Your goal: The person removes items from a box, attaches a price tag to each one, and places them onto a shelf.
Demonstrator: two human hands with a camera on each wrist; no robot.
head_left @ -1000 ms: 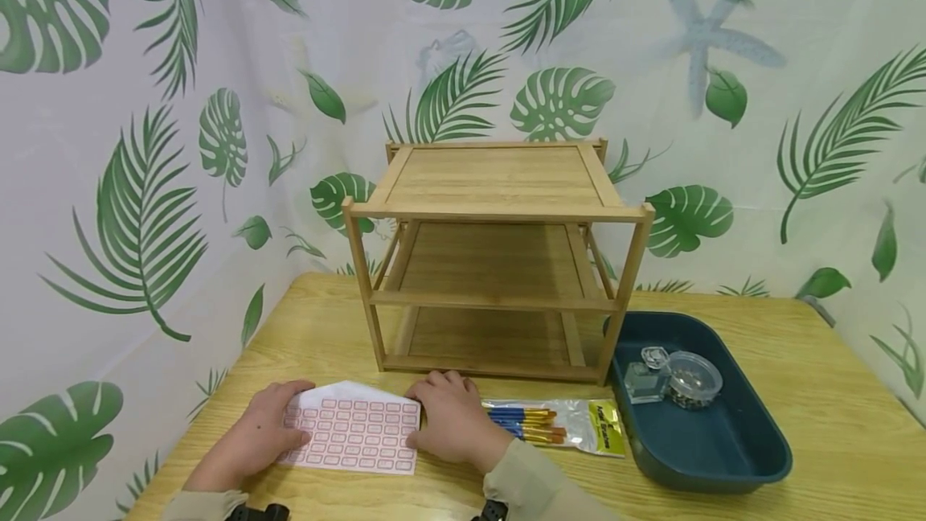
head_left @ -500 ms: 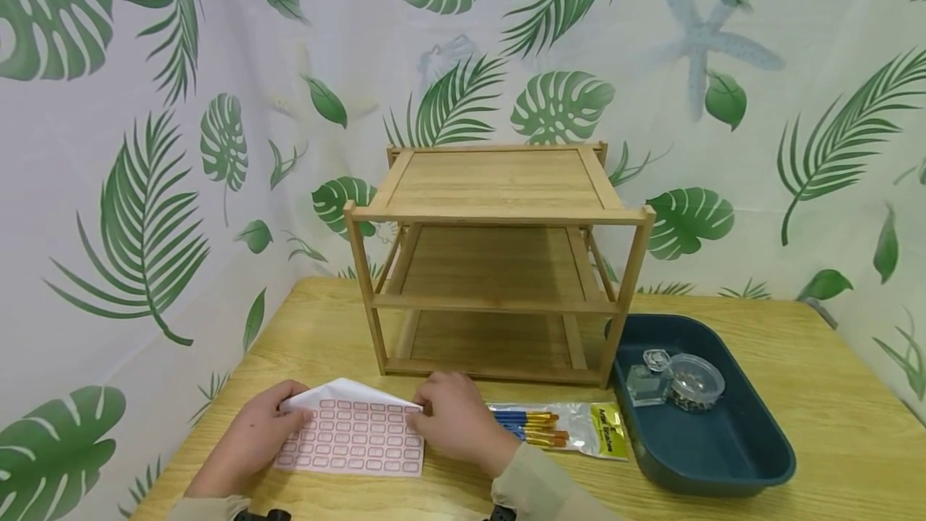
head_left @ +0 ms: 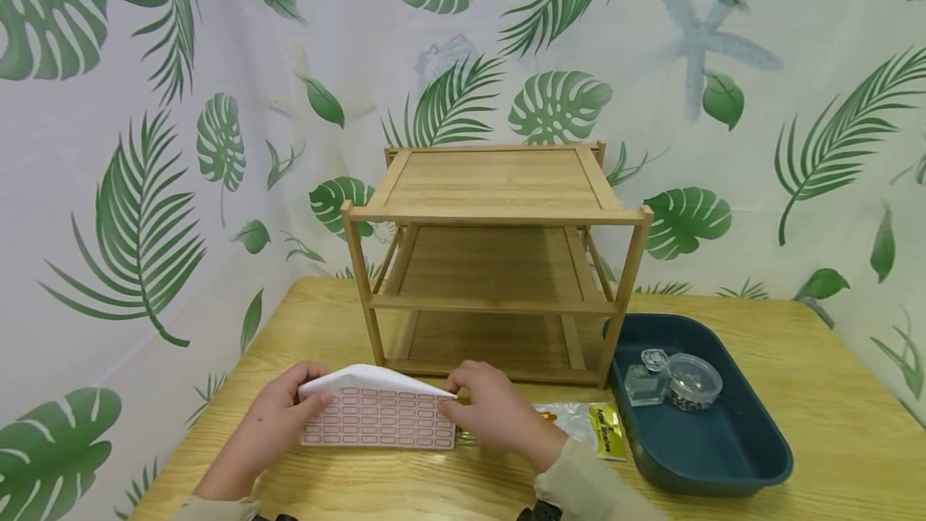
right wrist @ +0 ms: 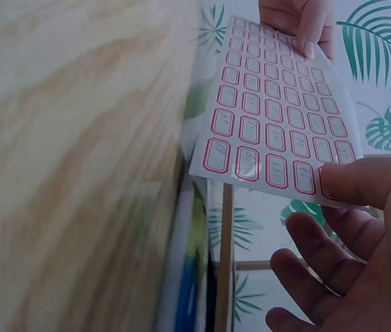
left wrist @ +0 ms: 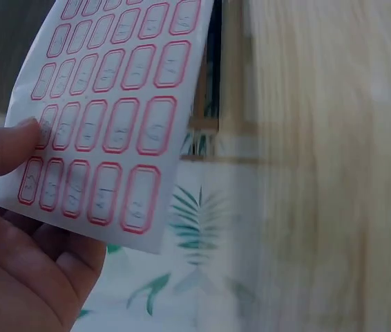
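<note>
Two hands, one label sheet [head_left: 387, 416] between them, on the near side of the wooden rack [head_left: 499, 179]. We note its long axis running left to right: left hand [head_left: 275, 420] pinching the left end, right hand [head_left: 499, 408] the far right corner, neither nearer. Far edge is raised; whether the near edge touches the table [head_left: 405, 485] we can't tell. Right wrist view shows us loosely spread lower fingers [right wrist: 313, 277], hidden from the head view.
</note>
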